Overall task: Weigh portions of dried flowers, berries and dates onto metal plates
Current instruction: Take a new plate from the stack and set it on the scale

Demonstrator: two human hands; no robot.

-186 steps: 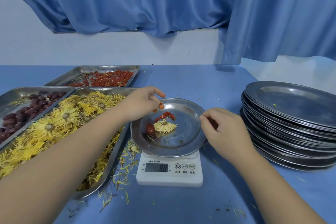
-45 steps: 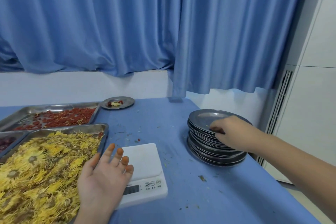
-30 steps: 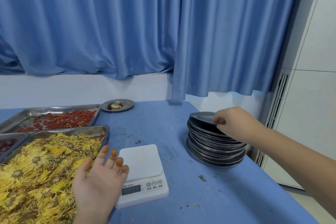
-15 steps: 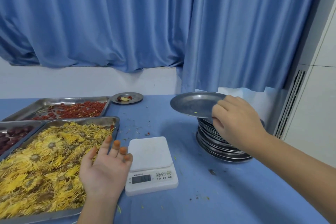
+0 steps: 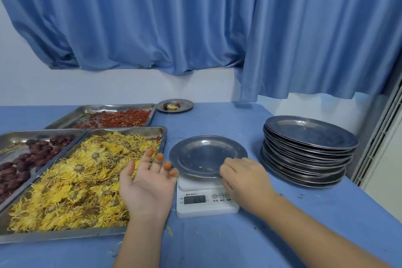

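Empty plate (image 5: 206, 154) sat on the scale (image 5: 206, 204), right hand (image 5: 245, 178) gripping its near rim; left hand (image 5: 148, 185) hovered just beside, fingers (image 5: 150, 154) spread wide, holding nothing; step judged as plate placement; next move likely needs release, zeroing, then a pinch of dried flowers (image 5: 76, 176).

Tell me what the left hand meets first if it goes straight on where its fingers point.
The left hand points forward, slightly right. Likely first: the left rim of the empty plate on the scale, beside its little finger. The far corner of the flower tray is close too; height is unclear.
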